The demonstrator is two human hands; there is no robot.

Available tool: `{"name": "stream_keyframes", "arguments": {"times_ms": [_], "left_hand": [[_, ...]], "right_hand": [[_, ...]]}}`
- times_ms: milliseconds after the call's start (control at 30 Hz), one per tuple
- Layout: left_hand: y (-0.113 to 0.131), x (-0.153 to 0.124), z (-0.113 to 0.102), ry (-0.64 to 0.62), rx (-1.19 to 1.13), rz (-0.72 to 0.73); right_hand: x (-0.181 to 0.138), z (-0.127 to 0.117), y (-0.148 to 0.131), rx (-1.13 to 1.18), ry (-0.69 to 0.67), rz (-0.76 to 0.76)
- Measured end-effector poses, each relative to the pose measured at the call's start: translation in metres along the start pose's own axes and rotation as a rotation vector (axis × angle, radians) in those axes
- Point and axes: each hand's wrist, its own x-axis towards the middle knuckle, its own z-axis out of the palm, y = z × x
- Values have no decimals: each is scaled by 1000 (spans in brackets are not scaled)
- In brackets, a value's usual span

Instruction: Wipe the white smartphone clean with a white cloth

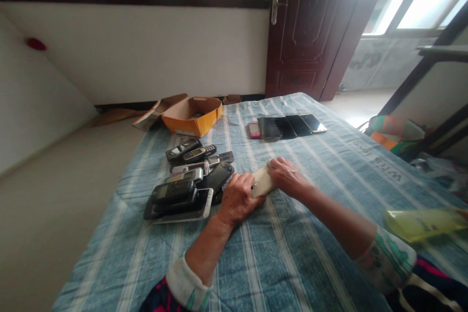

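My left hand [237, 199] and my right hand [287, 175] both grip a pale gold smartphone [262, 183], back side up, low over the blue striped cloth [292, 253]. Left fingers curl round its near end, right fingers close over its far end. Just left of my left hand lies a heap of several old phones [186, 180], keypad models and dark smartphones stacked on each other. Farther back, a row of smartphones [292, 126] lies side by side, with a small pink-red phone [253, 129] at its left end.
An open orange cardboard box [193, 114] sits at the table's far left edge, its lid beside it. A yellow-green plastic item [424, 223] lies at the right. A dark wooden door [310, 29] and white wall stand behind. The floor drops away on the left.
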Motion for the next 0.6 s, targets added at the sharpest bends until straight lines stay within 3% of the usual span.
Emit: {"name": "stream_keyframes", "arguments": {"times_ms": [500, 600], "left_hand": [[0, 0, -1, 8, -5, -1], [-1, -1, 2, 21, -13, 11]], "right_hand": [[8, -12, -8, 8, -80, 79], [-1, -5, -16, -2, -31, 57]]}}
